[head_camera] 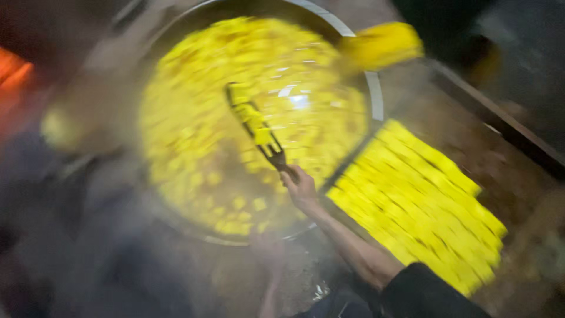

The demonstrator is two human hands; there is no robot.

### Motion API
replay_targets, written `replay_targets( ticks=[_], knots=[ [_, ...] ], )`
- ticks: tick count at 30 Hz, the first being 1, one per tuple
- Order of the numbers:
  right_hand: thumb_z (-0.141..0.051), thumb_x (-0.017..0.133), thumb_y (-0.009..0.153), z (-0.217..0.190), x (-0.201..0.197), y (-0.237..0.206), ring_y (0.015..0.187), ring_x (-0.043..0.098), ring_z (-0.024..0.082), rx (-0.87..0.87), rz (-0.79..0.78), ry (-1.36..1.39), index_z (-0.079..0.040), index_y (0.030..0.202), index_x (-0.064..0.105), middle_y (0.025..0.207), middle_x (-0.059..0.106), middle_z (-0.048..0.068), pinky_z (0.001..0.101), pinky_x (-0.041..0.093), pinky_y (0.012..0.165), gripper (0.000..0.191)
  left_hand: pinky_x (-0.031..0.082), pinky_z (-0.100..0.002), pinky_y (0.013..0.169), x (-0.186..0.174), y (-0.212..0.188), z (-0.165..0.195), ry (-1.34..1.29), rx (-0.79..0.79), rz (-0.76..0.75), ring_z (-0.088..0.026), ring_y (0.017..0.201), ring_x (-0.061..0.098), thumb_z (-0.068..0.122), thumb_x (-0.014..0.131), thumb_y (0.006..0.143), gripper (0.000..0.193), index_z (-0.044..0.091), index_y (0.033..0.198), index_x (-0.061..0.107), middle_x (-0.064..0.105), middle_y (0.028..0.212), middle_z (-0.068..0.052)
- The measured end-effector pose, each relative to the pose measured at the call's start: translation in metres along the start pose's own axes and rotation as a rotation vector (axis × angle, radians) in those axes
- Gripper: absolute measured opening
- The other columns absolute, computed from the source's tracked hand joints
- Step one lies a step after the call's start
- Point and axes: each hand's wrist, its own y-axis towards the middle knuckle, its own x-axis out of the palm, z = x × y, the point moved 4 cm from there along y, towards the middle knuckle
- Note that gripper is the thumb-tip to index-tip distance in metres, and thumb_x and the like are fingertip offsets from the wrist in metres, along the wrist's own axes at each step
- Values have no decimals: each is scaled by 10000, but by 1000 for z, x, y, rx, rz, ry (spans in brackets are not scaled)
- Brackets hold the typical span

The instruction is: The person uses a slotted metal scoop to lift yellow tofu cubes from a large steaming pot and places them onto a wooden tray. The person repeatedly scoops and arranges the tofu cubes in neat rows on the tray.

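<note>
The picture is blurred by motion and steam. A very large round pan (374,100) holds many yellow cubes in bubbling yellow liquid (200,141). My right hand (301,187) grips the dark handle of a long slotted ladle (254,123) coated in yellow, whose head lies in the middle of the pan. My left hand (269,250) shows dimly through steam at the pan's near rim; I cannot tell if it holds anything.
A flat tray of raw yellow cut pieces (418,203) lies right of the pan. A yellow lump (382,44) rests on the far right rim. An orange glow (15,70) shows at the far left. Thick steam rises at the lower left.
</note>
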Motion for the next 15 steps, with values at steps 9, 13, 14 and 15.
replay_targets(
  ticks=[9,13,14,15],
  knots=[
    [-244,743,936,39,-397,-110,764,686,141,-76,213,-324,-70,1101,770,896,772,52,304,541,682,241,369,-589,1148,9,-35,37,-23,200,67,-469,1305,480,139,548,970,410,-11,1346,608,577,1362,-271],
    [-450,756,898,75,-566,-204,797,725,231,117,291,-744,-103,1098,775,939,770,121,365,559,716,401,384,-586,1099,11,-35,70,-31,250,94,-438,1265,515,208,661,988,368,-5,1284,617,595,1320,-239],
    [-490,734,899,80,-600,-223,847,738,246,86,281,-803,-119,1118,781,1007,782,116,372,572,742,434,385,-580,1107,13,-30,80,-23,272,101,-431,1280,514,208,661,983,378,-5,1292,615,590,1336,-235],
    [-530,715,901,88,-635,-244,852,747,257,211,268,-833,-122,1166,762,998,782,119,382,580,759,489,387,-574,1116,11,-32,92,-5,290,104,-425,1295,513,207,660,978,388,-4,1299,613,585,1352,-231]
  ],
)
